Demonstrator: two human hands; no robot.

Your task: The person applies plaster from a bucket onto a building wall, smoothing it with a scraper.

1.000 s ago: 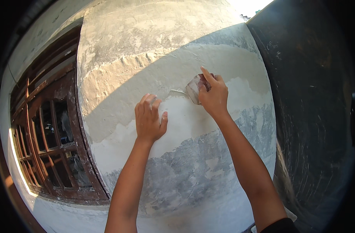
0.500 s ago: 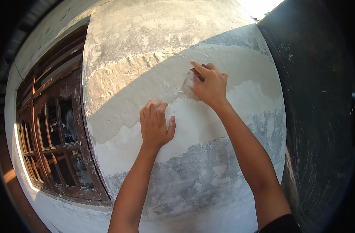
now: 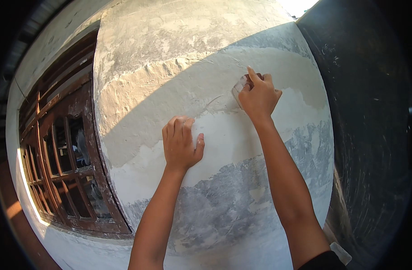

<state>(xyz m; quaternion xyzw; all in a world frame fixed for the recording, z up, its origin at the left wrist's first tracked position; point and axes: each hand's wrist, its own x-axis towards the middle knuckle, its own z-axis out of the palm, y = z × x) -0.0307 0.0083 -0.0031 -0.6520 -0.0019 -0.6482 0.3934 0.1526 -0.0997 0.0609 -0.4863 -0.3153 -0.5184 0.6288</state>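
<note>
A plastered wall (image 3: 224,135) fills the middle, with a wet beige-white coat across a rough grey surface. Held against it is a putty scraper (image 3: 238,89) with a whitish, smeared blade and a dark reddish grip. My right hand (image 3: 261,96) is closed around that grip, index finger stretched upward; its palm hides much of the tool. Lower and to the left, my left hand (image 3: 181,143) is open at the plaster, fingers bent and thumb apart, with white smears on the fingertips. No object shows in it.
At the left is a brown wooden window (image 3: 66,162) with glass panes and a raised frame. A dark upright panel (image 3: 368,135) borders the wall on the right. A small pale block-like object (image 3: 340,253) shows beside my right sleeve. Sunlight falls across the upper wall.
My right hand and the scraper have moved right along the wall. A thin curved ridge shows in the plaster where the scraper was. My left hand stays in place.
</note>
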